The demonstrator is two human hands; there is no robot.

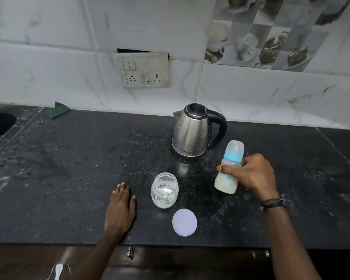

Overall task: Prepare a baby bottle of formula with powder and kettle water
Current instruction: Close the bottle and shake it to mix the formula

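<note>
Bottle (228, 168) sits tilted in the right hand (255, 174), whose fingers and thumb are wrapped round its middle; its base looks clear of the counter (69, 168) or barely touching, I cannot tell which. The cap and blue collar are on and a milky fill shows in the lower half, so mixing seems the step in hand.

Risks, as I judge them: a collar not screwed tight would leak under shaking, and a wide swing away from the hand toward the kettle (192, 134), which stands just beyond the bottle's top, could knock it. The open powder jar (164, 189), to the inner side of the right hand and between both hands, has no lid on; its lid (184, 222) lies flat nearer the body, close to the counter's front edge, where a sweeping wrist could push it off.

Left hand (119, 207) lies flat on the counter, fingers straight, holding nothing, just beside the jar.

Open room lies outward of the right hand, and a broad stretch beyond the left hand toward the sink (0, 122).
</note>
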